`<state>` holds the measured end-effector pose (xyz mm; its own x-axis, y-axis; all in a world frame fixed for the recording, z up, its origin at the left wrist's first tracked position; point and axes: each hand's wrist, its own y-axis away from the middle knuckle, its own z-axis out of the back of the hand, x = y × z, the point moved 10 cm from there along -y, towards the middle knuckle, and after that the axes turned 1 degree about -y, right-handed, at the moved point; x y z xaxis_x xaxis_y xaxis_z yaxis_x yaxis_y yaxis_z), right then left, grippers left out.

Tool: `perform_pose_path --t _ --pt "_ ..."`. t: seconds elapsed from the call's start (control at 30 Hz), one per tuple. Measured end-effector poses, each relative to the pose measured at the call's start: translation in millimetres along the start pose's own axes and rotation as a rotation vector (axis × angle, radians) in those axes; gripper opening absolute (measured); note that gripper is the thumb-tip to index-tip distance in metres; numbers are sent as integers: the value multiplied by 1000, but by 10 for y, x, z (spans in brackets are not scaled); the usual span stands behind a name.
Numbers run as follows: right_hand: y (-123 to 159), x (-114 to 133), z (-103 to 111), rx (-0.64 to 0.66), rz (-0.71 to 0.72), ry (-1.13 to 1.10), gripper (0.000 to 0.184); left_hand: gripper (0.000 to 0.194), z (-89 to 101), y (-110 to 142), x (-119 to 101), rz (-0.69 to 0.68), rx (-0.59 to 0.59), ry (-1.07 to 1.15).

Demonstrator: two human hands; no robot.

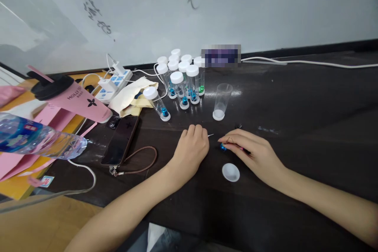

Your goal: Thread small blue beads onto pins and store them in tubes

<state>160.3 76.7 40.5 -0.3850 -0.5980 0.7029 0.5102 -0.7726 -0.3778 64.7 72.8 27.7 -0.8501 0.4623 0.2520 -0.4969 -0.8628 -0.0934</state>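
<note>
My left hand (pixel 191 145) rests on the dark table, closed in a fist. A thin, silver pointed piece (pixel 210 135) sticks out from it toward the right; the rest is hidden by the fingers. My right hand (pixel 251 147) pinches a small shiny blue ball (pixel 223 147) low over the table, with a fine thread or wire at the fingertips. Just below the fingers lies a round white cap (pixel 230 172). Beyond them stands an uncapped clear plastic tube (pixel 223 100) with a white base.
Several white-capped tubes (pixel 193 84) with blue or green pieces stand at the back. A capped tube (pixel 159 104) leans apart from them. To the left are a phone (pixel 121 139) with a strap, a pink cup (pixel 82 98), a water bottle (pixel 38 136) and a power strip (pixel 115 86).
</note>
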Motion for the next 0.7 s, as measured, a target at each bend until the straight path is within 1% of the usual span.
perform_pose_path --t 0.13,0.23,0.33,0.4,0.47,0.5,0.63,0.7 --pt "-29 -20 -11 13 -44 19 14 19 -9 21 -18 -20 15 -29" --pt "-34 -31 6 -6 -52 30 15 19 -30 29 6 -7 19 -20" --pt "-30 -53 34 -38 -57 32 16 22 -23 37 48 9 -10 25" --pt "-29 -59 39 -46 -54 22 15 24 -1 42 95 22 -49 99" --pt "-30 -51 33 -42 -46 13 14 24 50 52 173 47 -123 229" --pt "-31 -40 29 -38 -38 11 15 23 92 63 223 64 -180 317" --pt "-19 14 25 -23 -8 17 25 16 298 179 464 137 -481 696" --pt "9 29 60 -42 -6 29 32 14 388 255 523 129 -602 829"
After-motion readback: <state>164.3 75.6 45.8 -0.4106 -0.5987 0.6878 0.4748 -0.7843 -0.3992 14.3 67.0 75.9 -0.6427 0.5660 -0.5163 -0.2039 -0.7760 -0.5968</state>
